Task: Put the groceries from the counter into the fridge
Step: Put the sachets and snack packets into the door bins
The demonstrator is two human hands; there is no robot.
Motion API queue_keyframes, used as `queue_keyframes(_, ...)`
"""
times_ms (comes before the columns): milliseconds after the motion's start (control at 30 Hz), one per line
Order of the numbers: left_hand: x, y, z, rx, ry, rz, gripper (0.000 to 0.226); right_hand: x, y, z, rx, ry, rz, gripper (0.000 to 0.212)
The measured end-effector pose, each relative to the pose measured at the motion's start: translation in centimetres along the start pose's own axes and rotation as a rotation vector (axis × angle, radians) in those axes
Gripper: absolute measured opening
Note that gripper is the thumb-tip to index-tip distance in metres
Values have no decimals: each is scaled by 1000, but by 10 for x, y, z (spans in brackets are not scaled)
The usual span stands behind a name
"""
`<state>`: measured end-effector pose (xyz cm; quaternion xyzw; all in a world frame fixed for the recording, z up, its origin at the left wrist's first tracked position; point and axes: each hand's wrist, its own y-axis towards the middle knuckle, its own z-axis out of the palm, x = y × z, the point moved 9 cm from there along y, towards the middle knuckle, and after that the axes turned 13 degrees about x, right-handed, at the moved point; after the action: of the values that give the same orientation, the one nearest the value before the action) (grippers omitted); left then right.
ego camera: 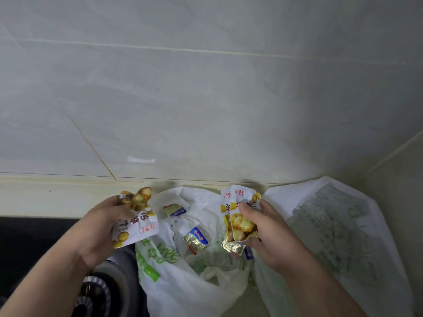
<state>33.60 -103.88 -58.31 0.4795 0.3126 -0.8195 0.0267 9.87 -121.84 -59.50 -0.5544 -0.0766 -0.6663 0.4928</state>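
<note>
My left hand (100, 227) grips a bunch of white snack packets printed with yellow chestnuts (135, 216), held above the counter. My right hand (267, 234) grips two more of the same chestnut packets (238, 211), together with a small foil-wrapped packet (233, 247) under them. Between my hands lies an open white plastic shopping bag (183, 277) with green print. Inside it rest a foil and blue butter portion (195, 240) and another small packet (175, 209) farther back.
A second white plastic bag (332, 225) lies at the right on the beige counter (45, 197). A black gas stove with a burner (96, 291) sits at the lower left. A grey tiled wall (206, 88) rises right behind the counter.
</note>
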Motion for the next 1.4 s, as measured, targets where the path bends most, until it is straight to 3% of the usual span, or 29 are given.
queue_keyframes(200, -2, -36, -2, -63, 43, 74, 55, 3, -22, -8, -75, 15, 16, 29)
queue_keyframes(300, -1, -53, -3, -116, -5, 108, 32, 11, -40, -3, -84, -28, -12, 23)
queue_keyframes(367, -1, -65, 0, -129, -8, 122, 29, 17, -54, 6, -61, -61, -39, 20)
queue_keyframes(667, -4, -127, 50, -24, 126, 176, 48, 37, -125, 57, 40, -111, -175, 17)
queue_keyframes(867, -14, -172, 63, 2, 146, 242, 27, 50, -168, 89, 68, -199, -256, 18)
queue_keyframes(1133, -25, -230, 45, -1, 145, 288, 29, 48, -204, 144, 104, -269, -284, 28)
queue_keyframes(1400, -43, -282, 2, -7, 148, 325, 27, 25, -206, 211, 112, -257, -201, 19)
